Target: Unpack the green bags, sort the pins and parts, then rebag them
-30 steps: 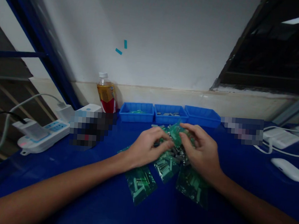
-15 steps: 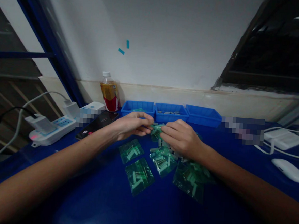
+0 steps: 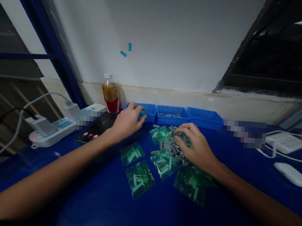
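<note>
My left hand [image 3: 129,121] reaches over the front left corner of the left blue bin [image 3: 149,117], thumb and fingers apart, with nothing visible in it. My right hand [image 3: 196,145] hovers over or touches a heap of small grey metal pieces [image 3: 173,147]; its thumb and fingers are spread. Beside the heap lie green-tinted plastic bags holding several small cylindrical pieces: one bag [image 3: 158,134] behind, another bag [image 3: 164,164] in front, and more bags [image 3: 192,184] below my right wrist. Two further bags, one bag [image 3: 132,153] and another bag [image 3: 140,179], lie on the left.
The middle blue bin [image 3: 173,120] holds some metal pieces; the right blue bin [image 3: 204,118] adjoins it. A drink bottle [image 3: 111,95], a phone [image 3: 95,128] and a plugged power strip [image 3: 62,124] stand left. White cables and a white device [image 3: 293,174] lie right on the blue table [image 3: 103,202].
My left hand has left the bag between both hands and moved back and left to the left bin. My right hand has let go of that bag and opened over the metal heap.
</note>
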Available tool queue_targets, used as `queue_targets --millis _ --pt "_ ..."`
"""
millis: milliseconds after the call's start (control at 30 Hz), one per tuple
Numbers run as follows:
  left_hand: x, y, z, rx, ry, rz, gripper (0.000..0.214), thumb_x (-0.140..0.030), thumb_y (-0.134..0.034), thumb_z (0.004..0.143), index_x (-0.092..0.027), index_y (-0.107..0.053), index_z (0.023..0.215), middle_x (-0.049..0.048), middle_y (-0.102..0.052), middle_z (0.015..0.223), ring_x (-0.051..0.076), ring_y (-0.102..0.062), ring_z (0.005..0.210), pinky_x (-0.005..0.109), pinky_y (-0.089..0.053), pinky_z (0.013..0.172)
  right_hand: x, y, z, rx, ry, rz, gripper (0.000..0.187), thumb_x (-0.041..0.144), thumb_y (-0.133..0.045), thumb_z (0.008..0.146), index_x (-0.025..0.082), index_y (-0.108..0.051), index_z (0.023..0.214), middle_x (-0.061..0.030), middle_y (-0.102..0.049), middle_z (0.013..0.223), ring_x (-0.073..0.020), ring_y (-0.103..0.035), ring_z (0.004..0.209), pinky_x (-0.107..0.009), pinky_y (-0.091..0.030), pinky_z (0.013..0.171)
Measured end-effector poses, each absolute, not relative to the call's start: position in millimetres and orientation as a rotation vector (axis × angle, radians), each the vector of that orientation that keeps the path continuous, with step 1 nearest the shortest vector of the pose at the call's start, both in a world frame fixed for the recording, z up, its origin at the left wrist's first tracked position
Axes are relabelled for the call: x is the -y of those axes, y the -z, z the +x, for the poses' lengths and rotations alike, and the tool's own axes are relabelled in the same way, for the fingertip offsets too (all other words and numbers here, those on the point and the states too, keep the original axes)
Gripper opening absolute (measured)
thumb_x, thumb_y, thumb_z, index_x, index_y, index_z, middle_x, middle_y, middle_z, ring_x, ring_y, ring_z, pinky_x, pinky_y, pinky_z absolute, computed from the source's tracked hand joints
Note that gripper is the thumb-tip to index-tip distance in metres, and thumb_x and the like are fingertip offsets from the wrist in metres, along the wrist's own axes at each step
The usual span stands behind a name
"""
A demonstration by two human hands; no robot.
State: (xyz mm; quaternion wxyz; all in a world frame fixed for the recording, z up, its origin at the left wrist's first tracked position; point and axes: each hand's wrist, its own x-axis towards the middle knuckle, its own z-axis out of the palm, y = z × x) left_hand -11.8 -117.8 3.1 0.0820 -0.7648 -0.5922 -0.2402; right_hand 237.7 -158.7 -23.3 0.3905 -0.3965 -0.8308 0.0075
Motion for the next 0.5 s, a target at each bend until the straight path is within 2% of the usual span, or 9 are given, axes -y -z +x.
queue_targets --millis 133,200,300,400,500 --pt "122.1 24.9 8.5 1.721 0.47 -2.639 0.035 -0.044 -0.048 0.085 -0.017 -0.062 0.103 0.0092 -0.061 0.101 0.024 -0.06 0.093 0.034 -0.046 0.081 171.0 23.5 238.0 2.093 -0.098 -1.047 0.011 0.02 -0.052 0.084 0.018 -0.063 0.086 -0.0063 -0.06 0.087 -0.0192 -0.054 0.088 -0.036 -0.044 0.078" --pt "116.0 31.5 13.0 1.794 0.541 -2.702 0.031 -0.042 -0.054 0.081 -0.017 -0.063 0.098 0.009 -0.063 0.1 0.024 -0.06 0.091 0.033 -0.045 0.079 175.6 20.8 231.8 2.099 -0.146 -1.037 0.012 0.02 -0.051 0.085 0.018 -0.063 0.082 -0.0052 -0.061 0.083 -0.0186 -0.054 0.084 -0.035 -0.043 0.076" --pt "115.5 26.0 14.6 1.893 0.842 -2.786 0.02 -0.034 -0.057 0.079 -0.016 -0.061 0.086 0.0063 -0.065 0.086 0.019 -0.059 0.077 0.03 -0.044 0.07 179.7 15.8 221.0 2.077 -0.278 -1.052 0.014 0.022 -0.051 0.084 0.018 -0.063 0.079 -0.0037 -0.06 0.075 -0.0175 -0.055 0.076 -0.033 -0.042 0.069" --pt "135.5 13.5 16.2 1.749 1.244 -2.753 0.014 -0.029 -0.05 0.085 -0.016 -0.056 0.084 0.0035 -0.061 0.079 0.014 -0.055 0.066 0.026 -0.042 0.062 179.4 12.0 213.5 1.909 -0.668 -1.113 0.021 0.033 -0.051 0.085 0.017 -0.064 0.082 -0.0024 -0.058 0.067 -0.0143 -0.052 0.061 -0.029 -0.039 0.056" --pt "164.5 10.1 18.3 1.336 1.213 -2.752 0.011 -0.023 -0.044 0.09 -0.016 -0.054 0.087 0.0042 -0.058 0.083 0.014 -0.054 0.074 0.026 -0.043 0.067 179.3 10.5 210.1 1.63 -1.071 -1.122 0.038 0.048 -0.045 0.086 0.015 -0.062 0.075 -0.0041 -0.059 0.066 -0.0119 -0.05 0.055 -0.027 -0.038 0.051"
